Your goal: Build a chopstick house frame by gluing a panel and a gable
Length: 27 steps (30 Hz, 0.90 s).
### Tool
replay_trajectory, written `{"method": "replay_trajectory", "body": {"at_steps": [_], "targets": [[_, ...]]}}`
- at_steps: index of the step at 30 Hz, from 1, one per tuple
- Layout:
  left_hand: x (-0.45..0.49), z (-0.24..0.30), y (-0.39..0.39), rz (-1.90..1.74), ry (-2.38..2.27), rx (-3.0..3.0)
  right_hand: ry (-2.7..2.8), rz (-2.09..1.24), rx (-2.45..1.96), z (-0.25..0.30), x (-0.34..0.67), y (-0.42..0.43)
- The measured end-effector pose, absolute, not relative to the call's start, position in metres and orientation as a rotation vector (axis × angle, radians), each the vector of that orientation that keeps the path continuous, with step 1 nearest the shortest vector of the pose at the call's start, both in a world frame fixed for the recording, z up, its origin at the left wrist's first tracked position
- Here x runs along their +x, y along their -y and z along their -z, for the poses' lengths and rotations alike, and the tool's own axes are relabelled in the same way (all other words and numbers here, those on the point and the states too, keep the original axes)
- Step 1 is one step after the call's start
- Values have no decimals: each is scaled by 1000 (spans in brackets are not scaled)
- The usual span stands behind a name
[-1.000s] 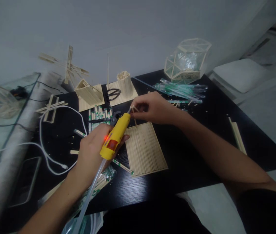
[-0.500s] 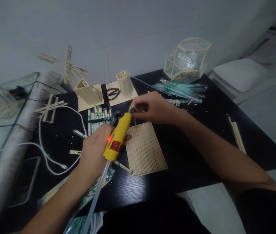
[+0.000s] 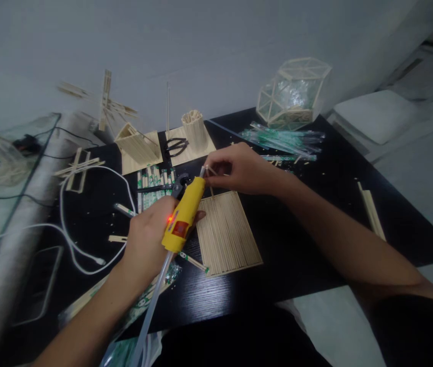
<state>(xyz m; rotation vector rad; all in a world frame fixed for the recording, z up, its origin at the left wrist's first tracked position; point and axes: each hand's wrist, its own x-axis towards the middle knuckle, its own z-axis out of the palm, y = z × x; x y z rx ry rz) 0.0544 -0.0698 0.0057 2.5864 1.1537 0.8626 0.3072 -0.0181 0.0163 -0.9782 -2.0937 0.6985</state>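
My left hand [image 3: 154, 224] is closed around a yellow glue gun [image 3: 186, 211] with a red light lit on its side. A long translucent glue stick [image 3: 154, 295] trails from its rear end. The gun's nozzle meets the fingertips of my right hand [image 3: 232, 165], which pinch thin wooden sticks [image 3: 211, 191]; part of these is hidden by the fingers. Below my hands, a flat panel of wooden sticks laid side by side [image 3: 229, 234] rests on the black table. A stick in a green-printed wrapper [image 3: 193, 261] lies against the panel's left edge.
Behind stand a triangular stick holder [image 3: 138, 145] and a round stick cup [image 3: 195, 132] on bases. Pliers [image 3: 178, 186], black-handled scissors [image 3: 176, 147] and a white cable [image 3: 61, 204] lie leftward. Wrapped sticks [image 3: 281, 140] and a geometric stick frame [image 3: 296, 94] are at back right.
Hardly anything differs. The whole view has shifted very slightly, and both hands keep the same hold, with the glue gun's nozzle still at my right fingertips.
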Motion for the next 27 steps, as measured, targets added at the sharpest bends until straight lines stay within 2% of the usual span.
{"method": "replay_trajectory", "body": {"at_steps": [15, 20, 24, 27], "targets": [[51, -12, 73, -879, -1117, 2672, 2100, -667, -1005, -15, 307, 18], [34, -19, 68, -787, -1252, 2673, 2112, -692, -1034, -19, 309, 19], [11, -16, 48, -553, -1551, 2627, 2111, -754, -1048, -22, 312, 18], [-1, -6, 30, -205, -1708, 2606, 2121, -790, -1045, -24, 314, 17]]}}
